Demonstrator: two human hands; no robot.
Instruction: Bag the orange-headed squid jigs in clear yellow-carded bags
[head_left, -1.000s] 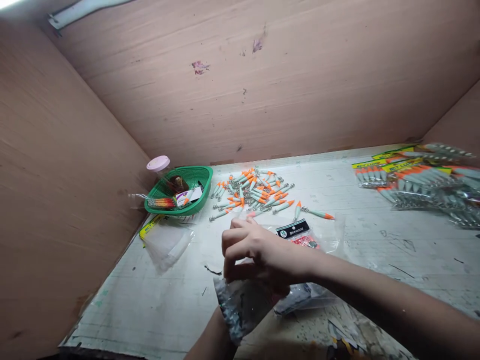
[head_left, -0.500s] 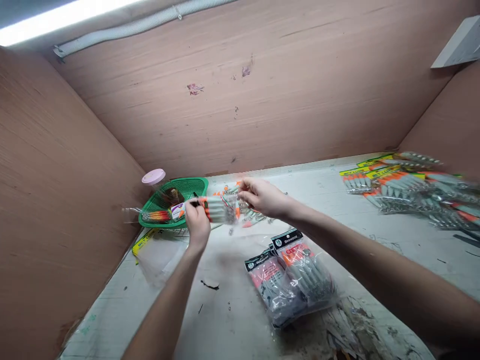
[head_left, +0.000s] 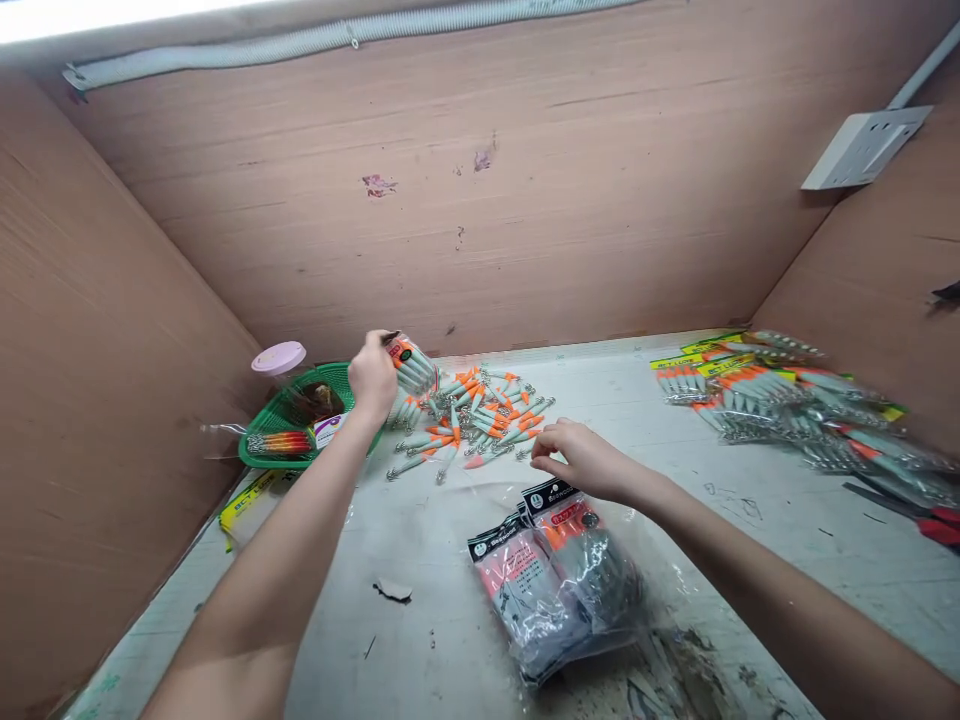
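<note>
Pinching lure packet (head_left: 415, 367) in left hand (head_left: 374, 380), left of centre | holding right hand (head_left: 574, 460) loosely curled, thumb apart, just beside Seawood packs (head_left: 555, 580), lower centre | with loose lures (head_left: 491, 425) piled mid-frame on table (head_left: 337, 610)

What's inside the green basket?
Visible in the green basket: a pink-lidded clear jar, a clear packet of red-and-yellow lures poking past the left rim, a white-and-purple card. Left forearm covers part of the right side; the bottom under these items is hidden.
</note>
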